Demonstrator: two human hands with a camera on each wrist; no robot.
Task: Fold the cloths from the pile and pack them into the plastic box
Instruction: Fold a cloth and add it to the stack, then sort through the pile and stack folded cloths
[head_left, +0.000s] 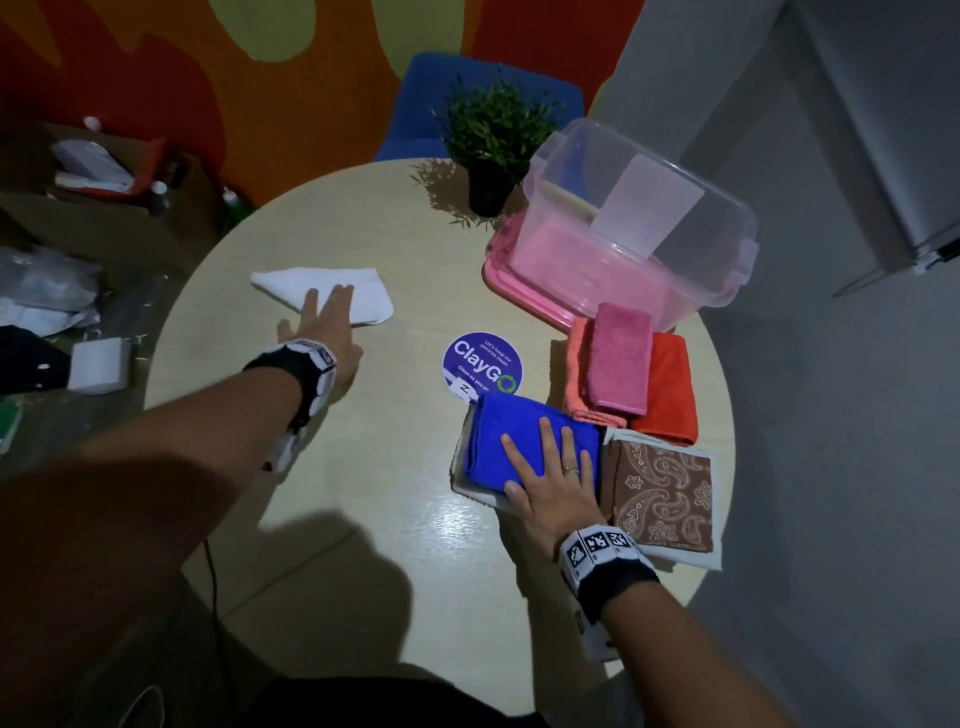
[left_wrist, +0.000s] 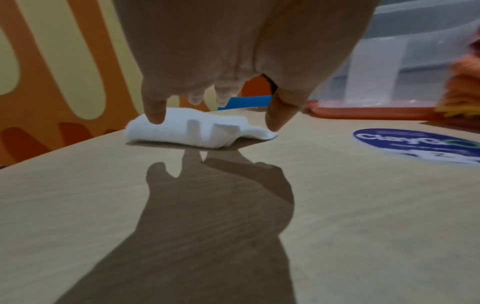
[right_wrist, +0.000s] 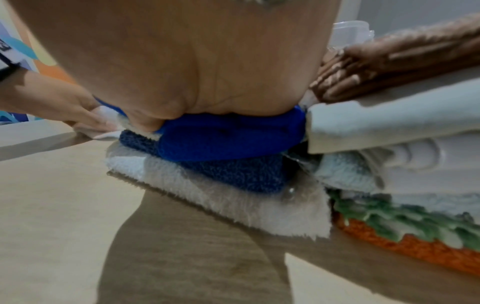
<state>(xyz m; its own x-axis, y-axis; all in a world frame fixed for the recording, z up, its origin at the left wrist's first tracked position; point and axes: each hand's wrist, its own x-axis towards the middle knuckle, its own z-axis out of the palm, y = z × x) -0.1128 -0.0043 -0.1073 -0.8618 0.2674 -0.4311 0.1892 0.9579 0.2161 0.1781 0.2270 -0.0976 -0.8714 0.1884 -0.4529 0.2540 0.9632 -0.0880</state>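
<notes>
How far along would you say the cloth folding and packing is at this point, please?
Done: folded stacks, blue cloth and paisley cloth on top, sit by the plastic box. In hand: left hand reaches onto the white cloth; right hand presses the blue cloth. Left: packing; the box looks empty.

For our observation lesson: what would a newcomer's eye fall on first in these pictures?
Probably the bright blue cloth, folded at the table's near right, with the right hand lying flat on it. Next, the left hand reaching out to the white cloth lying alone on the left, and the clear plastic box at the far right.
</notes>
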